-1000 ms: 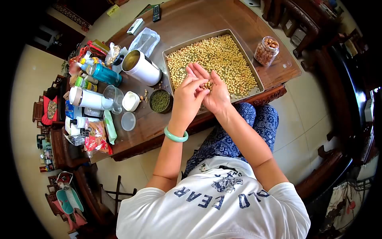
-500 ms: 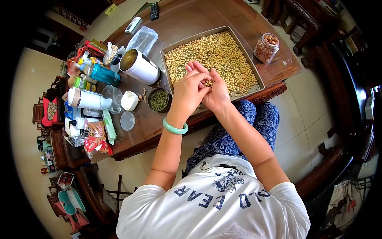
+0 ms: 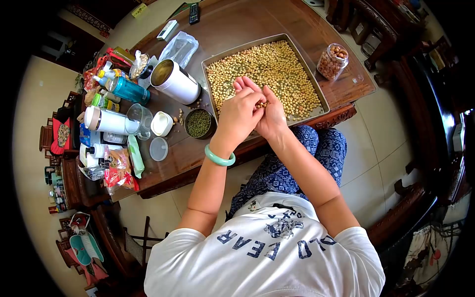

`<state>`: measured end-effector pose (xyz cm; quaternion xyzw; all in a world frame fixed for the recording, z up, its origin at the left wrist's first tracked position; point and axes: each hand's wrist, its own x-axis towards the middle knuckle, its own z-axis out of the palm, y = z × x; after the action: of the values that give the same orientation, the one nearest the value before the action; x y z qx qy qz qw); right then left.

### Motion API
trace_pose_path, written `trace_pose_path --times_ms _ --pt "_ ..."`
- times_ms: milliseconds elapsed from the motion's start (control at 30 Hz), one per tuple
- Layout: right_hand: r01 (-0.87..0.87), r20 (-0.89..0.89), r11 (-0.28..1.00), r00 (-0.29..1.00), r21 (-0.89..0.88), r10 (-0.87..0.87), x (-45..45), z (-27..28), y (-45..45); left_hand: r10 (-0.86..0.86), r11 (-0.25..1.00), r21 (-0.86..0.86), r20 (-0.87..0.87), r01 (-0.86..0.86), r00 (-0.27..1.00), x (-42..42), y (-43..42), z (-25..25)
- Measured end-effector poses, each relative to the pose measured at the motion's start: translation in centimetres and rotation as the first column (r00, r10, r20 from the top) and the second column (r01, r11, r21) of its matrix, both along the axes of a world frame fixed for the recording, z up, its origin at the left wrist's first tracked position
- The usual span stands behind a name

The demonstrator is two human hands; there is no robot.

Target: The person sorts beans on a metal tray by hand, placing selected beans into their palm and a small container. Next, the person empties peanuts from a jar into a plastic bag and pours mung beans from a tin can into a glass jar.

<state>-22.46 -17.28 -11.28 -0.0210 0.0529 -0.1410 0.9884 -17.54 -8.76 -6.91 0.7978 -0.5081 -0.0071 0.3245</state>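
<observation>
My left hand (image 3: pixel 240 118), with a green bangle on its wrist, bends over my right palm. Its thumb and fingertips are pinched together, and whatever is between them is hidden. My right hand (image 3: pixel 272 115) is palm up and cupped, with a few small beans (image 3: pixel 261 104) showing in it. Both hands are over the near edge of a square metal tray (image 3: pixel 243 48). Yellow soybeans (image 3: pixel 287 74) fill the tray, mixed with scattered green mung beans. A dark round bowl (image 3: pixel 213 129) of mung beans (image 3: pixel 199 122) stands left of my hands.
A tilted white canister (image 3: pixel 180 86) and a clear bag (image 3: pixel 179 49) are left of the tray. Bottles, a plastic cup (image 3: pixel 141 121), a lid (image 3: pixel 159 149) and packets crowd the table's left side. A jar of reddish-brown nuts (image 3: pixel 332 62) stands at right. Remotes lie at the back.
My left fingers have shifted slightly over the right palm, and the beans there show more plainly. The things on the table keep their places.
</observation>
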Motion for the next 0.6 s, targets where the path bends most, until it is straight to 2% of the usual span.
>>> trace_pose_path --times_ms 267,367,467,500,567,600 --pt "0.006 -0.019 1.000 1.000 -0.007 -0.006 0.10 -0.19 -0.03 0.002 1.000 -0.002 0.056 -0.002 0.998 -0.05 -0.12 -0.40" --pt "0.015 -0.048 1.000 0.999 -0.027 -0.017 0.10 0.01 0.06 0.016 0.999 -0.033 0.002 -0.016 1.000 0.00 -0.11 -0.50" --pt "0.020 -0.057 1.000 0.998 -0.011 -0.021 0.13 0.03 0.07 -0.018 0.991 -0.134 -0.020 0.015 1.000 0.17 -0.15 -0.58" --pt "0.021 -0.057 1.000 0.998 -0.012 -0.021 0.15 0.00 0.01 0.002 0.991 -0.134 -0.210 -0.031 0.978 0.02 -0.15 -0.30" --pt "0.017 -0.074 0.999 0.997 0.033 -0.015 0.25 -0.23 -0.15 0.010 0.984 -0.148 -0.526 -0.103 0.850 0.17 -0.24 -0.53" --pt "0.017 -0.074 0.999 0.997 0.033 -0.015 0.34 -0.63 -0.25 0.009 0.984 -0.148 -0.526 -0.102 0.851 0.48 -0.27 -0.89"
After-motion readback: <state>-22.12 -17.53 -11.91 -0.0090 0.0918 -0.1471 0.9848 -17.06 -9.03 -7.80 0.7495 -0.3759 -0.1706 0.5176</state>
